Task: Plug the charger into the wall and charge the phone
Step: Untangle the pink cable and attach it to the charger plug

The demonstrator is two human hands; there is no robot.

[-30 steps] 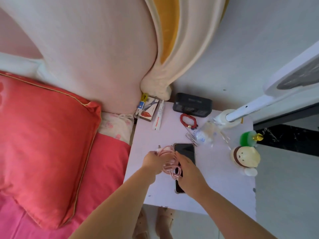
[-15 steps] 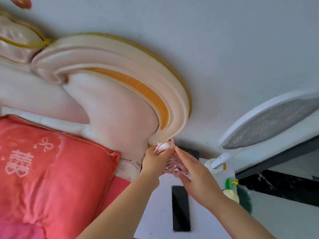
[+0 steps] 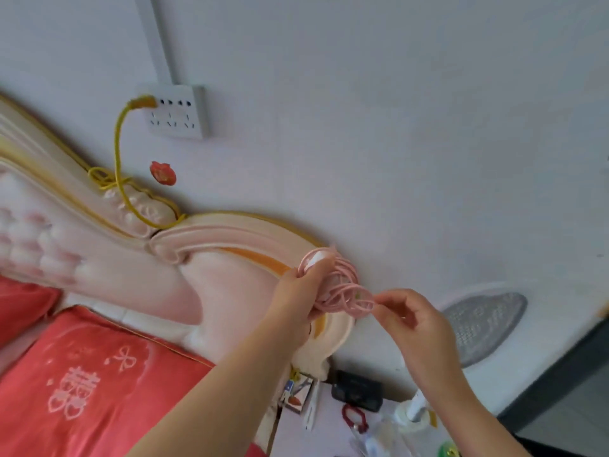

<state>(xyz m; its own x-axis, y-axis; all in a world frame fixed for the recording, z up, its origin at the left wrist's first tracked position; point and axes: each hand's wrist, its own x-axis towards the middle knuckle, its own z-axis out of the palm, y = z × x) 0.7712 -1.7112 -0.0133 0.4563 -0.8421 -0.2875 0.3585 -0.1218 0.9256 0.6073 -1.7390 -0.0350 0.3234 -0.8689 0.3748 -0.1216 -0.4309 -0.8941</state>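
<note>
A: While the cable [image 3: 342, 291] sits coiled mid-frame, left hand [image 3: 301, 288] clamps charger and loops, right hand [image 3: 412, 319] pinches a strand.

B: Nothing plugged yet! Socket [image 3: 178, 112], upper left, has free slots beside a yellow cord [image 3: 118, 153]. Phone's out of view.

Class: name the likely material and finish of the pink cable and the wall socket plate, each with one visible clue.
Pink cable: probably soft rubbery plastic, matte; it bends into loose loops.
Wall socket plate: likely hard moulded plastic, smooth white; crisp flat edges.
</note>
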